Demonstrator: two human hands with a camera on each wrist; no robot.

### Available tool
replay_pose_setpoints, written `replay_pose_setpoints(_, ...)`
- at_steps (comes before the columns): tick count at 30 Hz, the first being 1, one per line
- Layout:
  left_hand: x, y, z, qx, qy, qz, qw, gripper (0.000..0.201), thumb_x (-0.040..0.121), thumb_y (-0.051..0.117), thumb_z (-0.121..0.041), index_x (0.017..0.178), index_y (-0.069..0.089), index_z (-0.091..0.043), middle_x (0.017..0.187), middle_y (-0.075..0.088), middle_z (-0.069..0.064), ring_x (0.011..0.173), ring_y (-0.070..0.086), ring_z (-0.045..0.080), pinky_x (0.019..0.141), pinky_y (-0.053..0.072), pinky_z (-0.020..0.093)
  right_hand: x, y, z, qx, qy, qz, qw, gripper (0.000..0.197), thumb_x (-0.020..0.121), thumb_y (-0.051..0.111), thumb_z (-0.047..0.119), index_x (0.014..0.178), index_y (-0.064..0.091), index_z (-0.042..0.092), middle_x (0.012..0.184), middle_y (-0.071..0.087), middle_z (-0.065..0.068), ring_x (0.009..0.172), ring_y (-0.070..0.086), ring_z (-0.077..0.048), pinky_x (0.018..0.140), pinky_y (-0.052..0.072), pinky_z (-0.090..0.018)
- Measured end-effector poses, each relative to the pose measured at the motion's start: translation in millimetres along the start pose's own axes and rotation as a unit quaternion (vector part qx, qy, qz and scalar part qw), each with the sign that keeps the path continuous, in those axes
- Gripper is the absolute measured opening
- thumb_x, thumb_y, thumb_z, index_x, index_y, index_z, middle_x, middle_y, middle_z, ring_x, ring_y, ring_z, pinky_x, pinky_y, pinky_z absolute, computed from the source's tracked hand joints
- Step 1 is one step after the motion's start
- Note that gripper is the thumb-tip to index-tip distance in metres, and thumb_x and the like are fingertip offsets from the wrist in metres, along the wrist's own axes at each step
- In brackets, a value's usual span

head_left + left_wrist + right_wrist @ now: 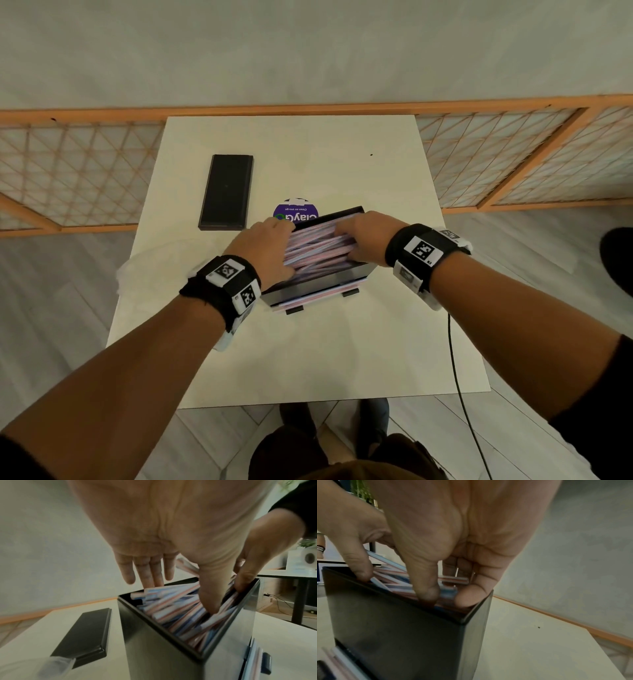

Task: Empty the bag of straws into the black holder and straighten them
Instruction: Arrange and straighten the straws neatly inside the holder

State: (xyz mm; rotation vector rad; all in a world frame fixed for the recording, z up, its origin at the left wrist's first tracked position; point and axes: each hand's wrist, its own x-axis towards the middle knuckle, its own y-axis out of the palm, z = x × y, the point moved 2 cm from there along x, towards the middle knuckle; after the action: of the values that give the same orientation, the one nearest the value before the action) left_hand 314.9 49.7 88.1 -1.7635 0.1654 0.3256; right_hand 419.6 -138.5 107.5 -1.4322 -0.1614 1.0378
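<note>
The black holder (318, 286) stands mid-table, full of pink, white and blue striped straws (320, 245) lying crisscross. My left hand (282, 248) is at its left end; in the left wrist view its straight fingers (150, 580) touch the straw ends and the thumb presses down into the pile. My right hand (346, 236) is at the right end, where its thumb (426, 589) and fingers push down on the straws (399, 584) just inside the holder's wall (393, 628). Neither hand closes round a straw. A few straws (254, 660) show in the low front slot.
The holder's flat black lid (226, 192) lies to the back left. A clear plastic bag (144, 267) lies crumpled at the table's left edge. A round purple sticker (296, 210) sits behind the holder. A black cable (455, 370) hangs off the right side.
</note>
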Motion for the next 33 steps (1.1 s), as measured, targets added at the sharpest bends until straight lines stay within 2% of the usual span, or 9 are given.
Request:
replay_pose_setpoints(3, -19.0, -9.0, -5.8, 0.055, 0.026, -0.099, 0.993, 0.055, 0.078, 0.080, -0.054, 0.115, 0.053, -0.024, 0.113, 0.053, 0.001, 0.098, 0.052, 0.021, 0.088, 0.045, 0.037, -6.4, -4.6, -1.0, -0.048, -0.009, -0.032, 0.998, 0.039, 0.090, 0.065, 0.027, 0.128, 0.058, 0.027, 0.120, 0.066, -0.001, 0.103, 0.063, -0.025, 0.086, 0.054, -0.037)
replay_pose_setpoints(5, -27.9, -10.9, -15.7, 0.075, 0.041, -0.118, 0.989, 0.043, 0.082, 0.076, -0.054, 0.104, 0.055, -0.024, 0.104, 0.051, 0.000, 0.092, 0.050, 0.020, 0.086, 0.044, 0.037, -10.3, -7.2, -1.5, -0.071, -0.010, -0.059, 0.996, 0.037, 0.090, 0.064, 0.031, 0.126, 0.058, 0.029, 0.121, 0.064, 0.001, 0.102, 0.063, -0.024, 0.084, 0.056, -0.039)
replay_pose_setpoints(12, -18.3, 5.2, -41.7, 0.110, 0.001, -0.035, 0.993, 0.041, 0.100, 0.048, -0.058, 0.103, 0.068, -0.022, 0.097, 0.070, -0.001, 0.088, 0.062, 0.021, 0.088, 0.043, 0.038, -9.9, -3.2, 13.9, -0.091, -0.046, -0.054, 0.993, 0.024, 0.096, 0.059, 0.033, 0.117, 0.066, 0.023, 0.113, 0.058, -0.003, 0.087, 0.056, -0.019, 0.076, 0.053, -0.033)
replay_pose_setpoints(16, -10.3, 13.0, -47.9, 0.136, -0.040, -0.005, 0.990, 0.026, 0.103, 0.053, -0.040, 0.106, 0.070, -0.020, 0.100, 0.073, 0.002, 0.095, 0.068, 0.025, 0.091, 0.046, 0.038, -3.3, 5.8, 26.6, -0.116, -0.060, -0.019, 0.991, 0.017, 0.098, 0.055, 0.028, 0.104, 0.069, 0.021, 0.099, 0.070, -0.002, 0.079, 0.056, -0.019, 0.069, 0.044, -0.029)
replay_pose_setpoints(19, -10.7, 15.5, -45.1, 0.135, -0.045, 0.012, 0.990, 0.019, 0.102, 0.054, -0.027, 0.105, 0.071, -0.019, 0.093, 0.069, 0.001, 0.092, 0.069, 0.025, 0.088, 0.049, 0.037, 1.9, 9.5, 28.7, -0.120, -0.048, 0.000, 0.992, 0.023, 0.097, 0.056, 0.031, 0.112, 0.072, 0.026, 0.105, 0.072, 0.001, 0.091, 0.065, -0.022, 0.080, 0.054, -0.032)
replay_pose_setpoints(24, -29.0, -7.8, -22.5, 0.158, -0.015, 0.012, 0.987, 0.015, 0.104, 0.051, -0.028, 0.104, 0.065, -0.023, 0.104, 0.069, 0.001, 0.093, 0.066, 0.026, 0.086, 0.048, 0.038, 10.2, 8.8, 22.2, -0.139, -0.020, 0.016, 0.990, 0.025, 0.095, 0.057, 0.034, 0.111, 0.071, 0.021, 0.100, 0.070, -0.002, 0.082, 0.061, -0.023, 0.078, 0.056, -0.035)
replay_pose_setpoints(27, -36.0, -29.2, 5.2, 0.121, -0.030, 0.003, 0.992, 0.024, 0.103, 0.048, -0.037, 0.096, 0.066, -0.023, 0.095, 0.067, 0.002, 0.085, 0.064, 0.029, 0.078, 0.048, 0.037, 17.6, 9.7, 19.4, -0.139, 0.000, 0.030, 0.990, 0.027, 0.092, 0.063, 0.040, 0.106, 0.069, 0.018, 0.089, 0.064, 0.001, 0.078, 0.059, -0.021, 0.076, 0.056, -0.035)
replay_pose_setpoints(31, -36.0, -40.2, 27.6, 0.048, -0.032, 0.008, 0.998, 0.022, 0.101, 0.054, -0.040, 0.094, 0.068, -0.025, 0.089, 0.062, -0.002, 0.081, 0.059, 0.023, 0.074, 0.045, 0.035, 27.9, 12.3, 19.7, -0.134, 0.022, 0.059, 0.989, 0.035, 0.086, 0.070, 0.047, 0.108, 0.068, 0.020, 0.093, 0.068, 0.000, 0.083, 0.065, -0.023, 0.082, 0.060, -0.039)
replay_pose_setpoints(33, -33.8, -36.1, 24.7, 0.016, -0.026, 0.018, 0.999, 0.019, 0.099, 0.058, -0.040, 0.089, 0.066, -0.026, 0.086, 0.063, -0.004, 0.080, 0.058, 0.019, 0.072, 0.043, 0.033, 31.2, 13.9, 21.8, -0.148, 0.024, 0.069, 0.986, 0.029, 0.085, 0.072, 0.042, 0.106, 0.069, 0.021, 0.093, 0.068, 0.000, 0.082, 0.065, -0.024, 0.079, 0.059, -0.037)
